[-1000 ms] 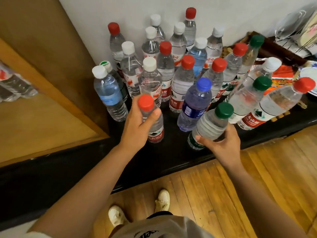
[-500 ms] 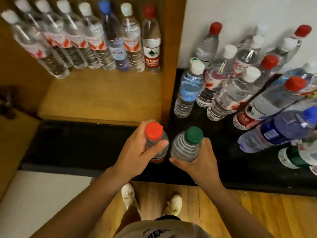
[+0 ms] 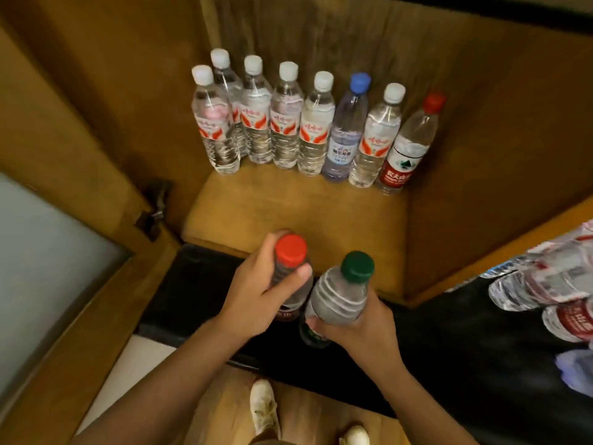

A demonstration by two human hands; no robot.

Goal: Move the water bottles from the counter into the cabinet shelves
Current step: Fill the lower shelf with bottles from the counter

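Carrying a clear red-capped plastic bottle point(image 3: 290, 277) clamped in my left fingers point(image 3: 301, 272) and a green-capped one point(image 3: 340, 297) in my right fingers point(image 3: 316, 324), both just before the wooden cabinet shelf point(image 3: 288, 213), I judge setting them near its back row point(image 3: 308, 123) comes next.

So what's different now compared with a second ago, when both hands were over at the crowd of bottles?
Both bottles were lifted off the counter and carried left to the cabinet shelf. The left hand grips the red-capped bottle, the right hand the green-capped bottle, now at the shelf's front edge. Unchanged: both grips, and the row of bottles at the shelf's back.
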